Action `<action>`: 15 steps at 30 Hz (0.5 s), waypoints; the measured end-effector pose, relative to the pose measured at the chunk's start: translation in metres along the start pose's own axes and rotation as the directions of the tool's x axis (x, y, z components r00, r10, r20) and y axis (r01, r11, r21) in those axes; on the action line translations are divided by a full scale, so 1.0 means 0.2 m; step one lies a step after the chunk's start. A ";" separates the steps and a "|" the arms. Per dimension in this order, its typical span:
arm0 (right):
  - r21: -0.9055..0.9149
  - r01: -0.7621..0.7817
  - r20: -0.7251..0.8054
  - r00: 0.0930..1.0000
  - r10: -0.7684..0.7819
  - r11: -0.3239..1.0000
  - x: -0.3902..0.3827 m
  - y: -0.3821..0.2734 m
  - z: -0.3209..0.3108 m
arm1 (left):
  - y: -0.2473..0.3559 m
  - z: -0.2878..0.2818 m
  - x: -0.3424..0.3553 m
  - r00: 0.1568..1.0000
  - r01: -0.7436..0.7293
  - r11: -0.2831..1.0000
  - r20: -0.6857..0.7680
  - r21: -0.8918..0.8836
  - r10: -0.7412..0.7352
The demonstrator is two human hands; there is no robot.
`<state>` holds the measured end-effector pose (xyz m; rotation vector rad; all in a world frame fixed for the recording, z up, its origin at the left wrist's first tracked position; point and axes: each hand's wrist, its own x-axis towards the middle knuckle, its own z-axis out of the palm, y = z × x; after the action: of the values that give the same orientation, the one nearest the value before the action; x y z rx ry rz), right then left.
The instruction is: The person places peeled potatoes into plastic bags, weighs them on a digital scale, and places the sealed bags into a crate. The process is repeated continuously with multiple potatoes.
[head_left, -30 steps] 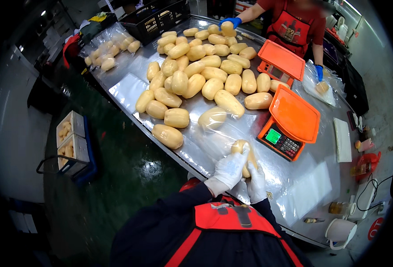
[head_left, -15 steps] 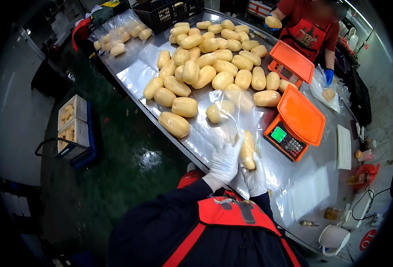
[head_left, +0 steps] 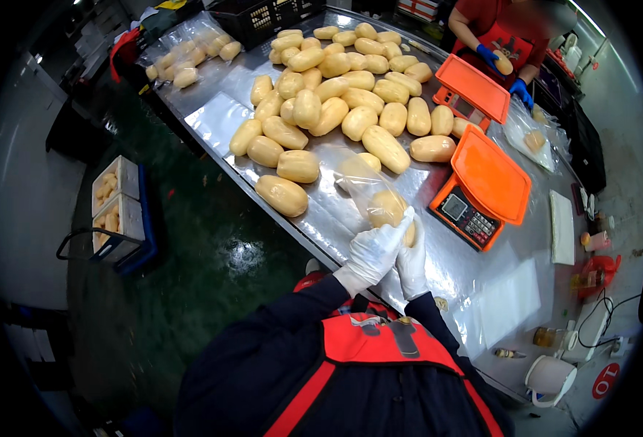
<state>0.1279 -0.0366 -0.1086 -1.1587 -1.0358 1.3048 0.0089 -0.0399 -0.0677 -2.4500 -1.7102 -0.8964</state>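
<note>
My left hand (head_left: 374, 255), in a white glove, is closed at the mouth of a clear plastic bag (head_left: 360, 182). My right hand (head_left: 411, 264), also gloved in white, presses against it from the other side. A pale yellow lotus root section (head_left: 388, 207) shows through the film just beyond my fingers, its near end between the hands. Glare and folds blur the bag's far end. A large heap of lotus root sections (head_left: 334, 91) covers the steel table (head_left: 321, 237) ahead. What my right fingertips grip is partly hidden.
Right of the bag stands an orange scale (head_left: 490, 175), with a second orange scale (head_left: 474, 87) behind. Flat clear bags (head_left: 507, 302) lie near right. A co-worker's blue-gloved hand (head_left: 489, 57) holds a root section. White boxes (head_left: 117, 197) stand on a floor trolley at left.
My hands have closed together at the bag's mouth, and the held lotus root has gone farther into the bag. The near scale's green display has dimmed. The co-worker's hands have come together.
</note>
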 end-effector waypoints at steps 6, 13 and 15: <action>0.600 -0.240 0.149 0.971 0.188 0.763 -0.04 0.22 -0.12 | 0.12 -0.03 -0.13 0.992 -0.100 0.977 0.058 -0.186 0.112; 0.441 -0.124 0.054 0.992 0.112 0.889 0.00 0.16 -0.10 | 0.13 -0.06 -0.04 0.990 -0.137 0.958 -0.005 -0.250 0.140; 0.261 -0.043 0.071 0.997 0.025 0.964 -0.03 0.06 -0.05 | 0.15 -0.07 -0.05 0.985 -0.152 0.949 0.033 -0.276 0.168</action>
<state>0.1354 -0.0430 -0.1209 -0.9403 -0.8626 1.4679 0.0260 -0.0653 -0.0513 -2.7636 -1.4602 -1.1196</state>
